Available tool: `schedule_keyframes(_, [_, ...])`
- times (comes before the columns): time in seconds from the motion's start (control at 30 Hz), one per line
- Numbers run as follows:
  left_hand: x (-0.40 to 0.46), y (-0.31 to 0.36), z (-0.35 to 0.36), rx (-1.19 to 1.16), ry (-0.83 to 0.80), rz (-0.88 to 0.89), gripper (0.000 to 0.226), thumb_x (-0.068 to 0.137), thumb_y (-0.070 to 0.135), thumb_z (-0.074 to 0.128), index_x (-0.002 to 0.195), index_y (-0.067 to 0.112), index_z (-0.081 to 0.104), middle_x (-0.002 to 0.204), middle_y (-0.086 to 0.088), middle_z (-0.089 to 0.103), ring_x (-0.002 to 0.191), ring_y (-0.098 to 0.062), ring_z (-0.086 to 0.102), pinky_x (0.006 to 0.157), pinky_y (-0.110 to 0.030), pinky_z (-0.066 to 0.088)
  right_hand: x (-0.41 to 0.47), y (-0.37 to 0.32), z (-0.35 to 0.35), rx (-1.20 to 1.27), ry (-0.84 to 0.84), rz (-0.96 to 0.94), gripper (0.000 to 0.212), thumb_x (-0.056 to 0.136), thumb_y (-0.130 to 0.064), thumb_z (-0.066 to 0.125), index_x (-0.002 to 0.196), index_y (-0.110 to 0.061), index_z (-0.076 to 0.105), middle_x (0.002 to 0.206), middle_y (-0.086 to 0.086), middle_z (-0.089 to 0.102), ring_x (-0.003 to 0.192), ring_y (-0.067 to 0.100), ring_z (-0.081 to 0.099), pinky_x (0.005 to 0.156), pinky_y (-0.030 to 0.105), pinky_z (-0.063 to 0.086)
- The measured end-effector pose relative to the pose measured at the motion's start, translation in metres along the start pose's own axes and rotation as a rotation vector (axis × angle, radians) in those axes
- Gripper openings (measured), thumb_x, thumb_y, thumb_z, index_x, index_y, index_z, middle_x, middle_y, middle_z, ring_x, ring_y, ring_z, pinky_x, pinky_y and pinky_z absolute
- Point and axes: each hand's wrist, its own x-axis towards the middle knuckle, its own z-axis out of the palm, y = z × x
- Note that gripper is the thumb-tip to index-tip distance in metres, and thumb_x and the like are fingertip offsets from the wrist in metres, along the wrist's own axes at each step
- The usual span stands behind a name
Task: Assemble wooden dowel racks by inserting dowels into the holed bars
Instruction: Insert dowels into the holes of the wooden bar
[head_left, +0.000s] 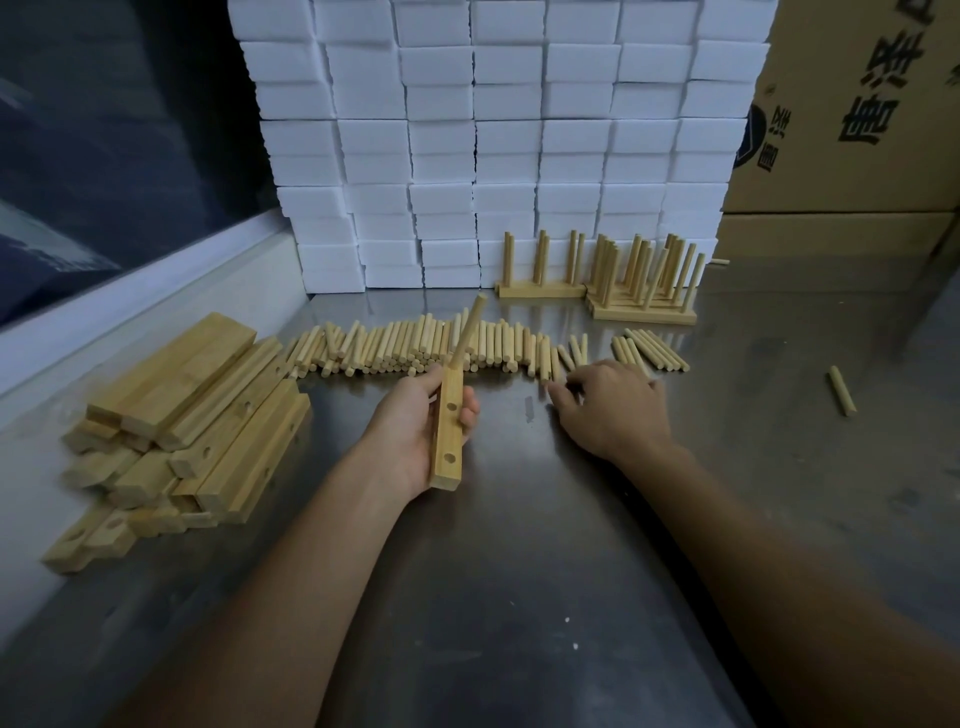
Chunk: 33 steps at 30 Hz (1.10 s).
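My left hand grips a wooden holed bar above the metal table. One dowel stands in the bar's far hole and leans away; two more holes show empty. My right hand lies palm down at the right end of the row of loose dowels, fingertips touching the dowels there; whether it pinches one is hidden. Finished racks with upright dowels stand at the back right.
A pile of holed bars lies at the left. Stacked white blocks form a wall behind. Cardboard boxes stand at the right. A stray dowel lies on the table's right side.
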Motion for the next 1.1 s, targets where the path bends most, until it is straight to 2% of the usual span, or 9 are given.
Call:
schedule_keyframes(0.27, [0.002, -0.001, -0.003, -0.016, 0.002, -0.003, 0.037, 0.104, 0.024, 0.048, 0.13, -0.001, 0.054, 0.072, -0.01, 0.058, 0.047, -0.013, 0.056, 0.04, -0.02, 0.047, -0.004, 0.001, -0.009, 0.109, 0.115, 0.043, 0.019, 0.094, -0.03, 0.064, 0.092, -0.013, 0.074, 0.086, 0.003, 0.069, 0.078, 0.019, 0.061, 0.078, 0.038, 0.055])
schedule_keyframes(0.43, [0.003, 0.0, -0.003, -0.018, -0.01, 0.0, 0.034, 0.104, 0.024, 0.047, 0.124, -0.001, 0.057, 0.071, -0.009, 0.057, 0.049, -0.013, 0.056, 0.041, -0.02, 0.047, -0.006, 0.002, -0.014, 0.25, 0.091, 0.113, 0.014, 0.089, -0.028, 0.072, 0.09, -0.015, 0.067, 0.084, 0.001, 0.067, 0.076, 0.015, 0.059, 0.067, 0.03, 0.048])
schedule_keyframes(0.5, [0.003, 0.0, -0.003, -0.009, -0.011, -0.001, 0.032, 0.104, 0.026, 0.048, 0.115, -0.002, 0.061, 0.067, -0.009, 0.058, 0.05, -0.014, 0.056, 0.042, -0.022, 0.047, -0.007, 0.0, -0.014, 0.267, 0.096, 0.118, 0.011, 0.092, -0.023, 0.067, 0.1, -0.016, 0.064, 0.091, 0.003, 0.067, 0.078, 0.017, 0.058, 0.066, 0.029, 0.044])
schedule_keyframes(0.6, [0.003, 0.0, -0.004, 0.013, -0.021, 0.004, 0.034, 0.103, 0.03, 0.049, 0.101, 0.0, 0.063, 0.059, -0.006, 0.06, 0.048, -0.014, 0.056, 0.043, -0.023, 0.047, -0.008, -0.003, -0.014, 0.3, 0.116, 0.067, 0.029, 0.097, -0.011, 0.055, 0.125, -0.011, 0.061, 0.104, 0.008, 0.068, 0.081, 0.018, 0.057, 0.07, 0.029, 0.044])
schedule_keyframes(0.67, [0.004, 0.0, -0.005, 0.035, -0.03, 0.01, 0.035, 0.103, 0.033, 0.048, 0.098, 0.002, 0.063, 0.058, -0.005, 0.059, 0.046, -0.013, 0.054, 0.044, -0.023, 0.046, -0.01, -0.007, -0.017, 0.423, 0.111, 0.008, 0.034, 0.096, -0.008, 0.055, 0.129, -0.011, 0.06, 0.104, 0.003, 0.067, 0.077, 0.01, 0.057, 0.065, 0.02, 0.044])
schedule_keyframes(0.77, [0.004, 0.0, -0.005, 0.061, -0.025, 0.018, 0.036, 0.104, 0.036, 0.046, 0.093, 0.005, 0.062, 0.057, -0.004, 0.056, 0.043, -0.013, 0.051, 0.045, -0.023, 0.042, -0.018, -0.02, -0.02, 0.836, 0.023, -0.026, 0.018, 0.093, -0.01, 0.063, 0.108, -0.016, 0.071, 0.083, -0.003, 0.068, 0.061, 0.003, 0.058, 0.052, 0.016, 0.047])
schedule_keyframes(0.83, [0.005, 0.0, -0.004, 0.063, -0.007, 0.033, 0.037, 0.104, 0.037, 0.044, 0.092, 0.006, 0.061, 0.056, -0.003, 0.055, 0.042, -0.013, 0.049, 0.044, -0.023, 0.04, -0.025, -0.031, -0.022, 1.094, -0.046, -0.019, 0.007, 0.088, -0.008, 0.07, 0.09, -0.013, 0.075, 0.069, -0.003, 0.067, 0.056, 0.004, 0.055, 0.054, 0.02, 0.046])
schedule_keyframes(0.9, [0.005, 0.0, -0.003, 0.052, 0.009, 0.045, 0.038, 0.104, 0.038, 0.042, 0.092, 0.006, 0.06, 0.056, -0.004, 0.054, 0.041, -0.012, 0.047, 0.043, -0.022, 0.039, -0.029, -0.041, -0.024, 1.272, -0.103, -0.03, 0.004, 0.086, -0.006, 0.073, 0.084, -0.008, 0.075, 0.063, 0.0, 0.064, 0.055, 0.008, 0.052, 0.054, 0.022, 0.045])
schedule_keyframes(1.1, [0.002, -0.001, 0.001, 0.042, -0.046, 0.045, 0.035, 0.105, 0.039, 0.039, 0.096, 0.009, 0.055, 0.062, -0.005, 0.051, 0.043, -0.013, 0.044, 0.043, -0.022, 0.034, -0.035, -0.049, -0.023, 1.206, -0.179, -0.11, 0.008, 0.091, -0.009, 0.068, 0.09, -0.002, 0.072, 0.065, 0.0, 0.066, 0.055, 0.006, 0.057, 0.056, 0.019, 0.049])
